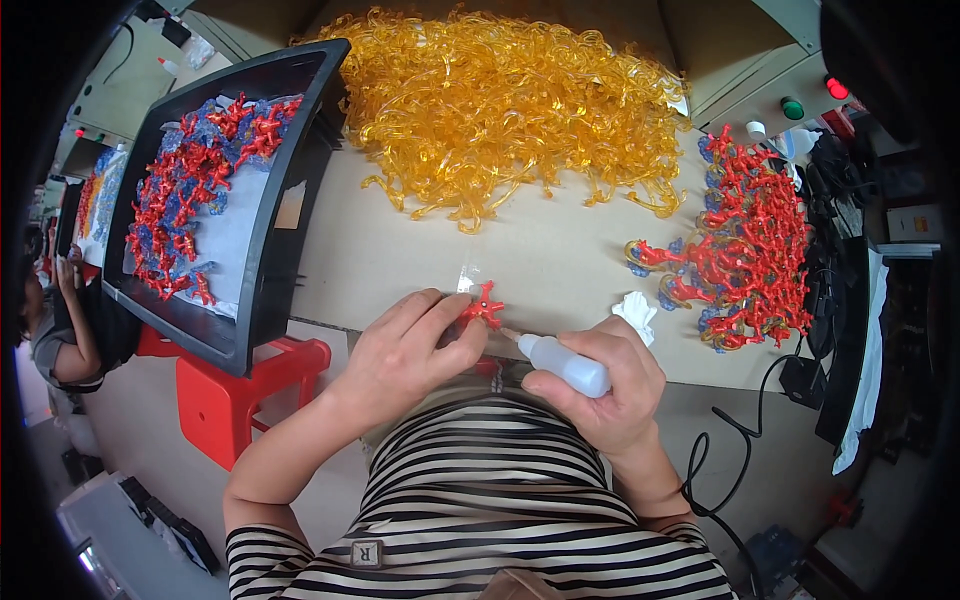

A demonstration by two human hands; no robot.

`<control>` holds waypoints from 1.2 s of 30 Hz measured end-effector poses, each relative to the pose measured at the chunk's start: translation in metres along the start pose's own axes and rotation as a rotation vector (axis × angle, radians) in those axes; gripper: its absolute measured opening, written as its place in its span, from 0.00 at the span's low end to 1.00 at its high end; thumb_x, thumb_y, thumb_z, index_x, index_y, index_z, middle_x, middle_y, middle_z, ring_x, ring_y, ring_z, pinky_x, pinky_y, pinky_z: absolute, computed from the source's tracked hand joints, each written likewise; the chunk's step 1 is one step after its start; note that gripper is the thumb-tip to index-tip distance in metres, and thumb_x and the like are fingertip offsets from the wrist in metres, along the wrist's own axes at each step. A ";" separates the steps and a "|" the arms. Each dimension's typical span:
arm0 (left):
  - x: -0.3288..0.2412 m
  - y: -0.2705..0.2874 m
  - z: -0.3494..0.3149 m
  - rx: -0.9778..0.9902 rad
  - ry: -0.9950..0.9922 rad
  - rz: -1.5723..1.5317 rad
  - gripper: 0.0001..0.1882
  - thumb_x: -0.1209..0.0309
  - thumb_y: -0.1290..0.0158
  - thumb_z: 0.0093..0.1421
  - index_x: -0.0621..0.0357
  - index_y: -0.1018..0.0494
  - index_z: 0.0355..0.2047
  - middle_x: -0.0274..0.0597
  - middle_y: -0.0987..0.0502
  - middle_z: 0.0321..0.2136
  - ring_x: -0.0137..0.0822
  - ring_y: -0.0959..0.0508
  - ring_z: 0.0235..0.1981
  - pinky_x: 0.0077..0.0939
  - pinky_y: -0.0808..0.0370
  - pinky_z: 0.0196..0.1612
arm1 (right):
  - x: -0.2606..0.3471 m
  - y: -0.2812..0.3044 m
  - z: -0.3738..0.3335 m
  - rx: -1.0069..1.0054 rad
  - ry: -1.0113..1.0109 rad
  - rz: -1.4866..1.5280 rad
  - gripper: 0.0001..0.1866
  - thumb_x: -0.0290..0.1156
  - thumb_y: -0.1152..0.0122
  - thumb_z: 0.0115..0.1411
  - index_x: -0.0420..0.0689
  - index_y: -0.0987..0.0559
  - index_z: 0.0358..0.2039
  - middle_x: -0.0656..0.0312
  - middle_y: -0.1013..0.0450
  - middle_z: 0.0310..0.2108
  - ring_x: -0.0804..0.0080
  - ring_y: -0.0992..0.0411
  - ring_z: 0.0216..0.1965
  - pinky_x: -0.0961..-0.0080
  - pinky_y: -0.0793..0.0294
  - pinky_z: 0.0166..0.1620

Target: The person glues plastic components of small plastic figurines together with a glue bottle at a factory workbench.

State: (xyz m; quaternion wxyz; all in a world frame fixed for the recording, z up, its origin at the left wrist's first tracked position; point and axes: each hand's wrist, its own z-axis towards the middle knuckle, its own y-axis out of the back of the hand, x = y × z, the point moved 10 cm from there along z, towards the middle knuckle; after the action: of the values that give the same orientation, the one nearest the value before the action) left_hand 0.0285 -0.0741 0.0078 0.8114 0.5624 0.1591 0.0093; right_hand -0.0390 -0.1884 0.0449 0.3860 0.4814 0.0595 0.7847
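The right hand (618,388) is gripping a slanting, translucent bottle (566,367), nozzle (525,344) pointing forward-left. The left hand (405,338) is pinching a branching red piece (484,307).

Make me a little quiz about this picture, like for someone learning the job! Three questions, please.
1. Which hand holds the bottle, left or right?
2. True or false: the big pile of yellow pieces is inside the black tray.
3. Fill the gap: the small piece at the fingers of the left hand is coloured ____.

Key:
1. The right hand.
2. False: the yellow pieces are piled on the table.
3. Red.
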 end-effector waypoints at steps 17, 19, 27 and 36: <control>-0.001 0.001 0.001 -0.020 -0.013 0.020 0.17 0.74 0.49 0.46 0.51 0.35 0.38 0.45 0.30 0.38 0.42 0.27 0.36 0.29 0.25 0.35 | 0.005 -0.005 0.000 0.030 0.041 -0.042 0.22 0.37 0.26 0.35 0.41 0.26 0.28 0.61 0.32 0.20 0.67 0.34 0.19 0.76 0.36 0.20; -0.002 0.001 0.001 -0.018 -0.016 0.025 0.17 0.74 0.49 0.46 0.51 0.35 0.38 0.45 0.30 0.38 0.42 0.27 0.36 0.29 0.25 0.35 | 0.006 -0.006 0.000 0.042 0.045 -0.058 0.23 0.37 0.26 0.34 0.41 0.26 0.28 0.61 0.32 0.20 0.66 0.34 0.18 0.76 0.36 0.20; 0.001 0.002 0.001 -0.007 -0.005 0.007 0.17 0.74 0.49 0.46 0.52 0.35 0.38 0.45 0.30 0.37 0.42 0.27 0.36 0.29 0.26 0.36 | 0.006 -0.003 -0.003 0.039 0.063 -0.038 0.23 0.38 0.26 0.35 0.40 0.26 0.28 0.60 0.32 0.21 0.67 0.34 0.18 0.77 0.36 0.20; 0.010 0.011 0.003 -0.095 0.062 -0.165 0.17 0.74 0.49 0.45 0.58 0.35 0.38 0.44 0.29 0.39 0.42 0.27 0.37 0.31 0.26 0.37 | -0.050 -0.007 -0.022 -0.095 -0.471 0.666 0.16 0.17 0.44 0.51 0.41 0.39 0.37 0.55 0.34 0.31 0.73 0.29 0.27 0.78 0.24 0.27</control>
State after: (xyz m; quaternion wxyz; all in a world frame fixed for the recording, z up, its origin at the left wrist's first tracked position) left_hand 0.0401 -0.0707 0.0158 0.8298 0.5077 0.2292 -0.0329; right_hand -0.0410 -0.2109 -0.0054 0.1357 0.6225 -0.2260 0.7368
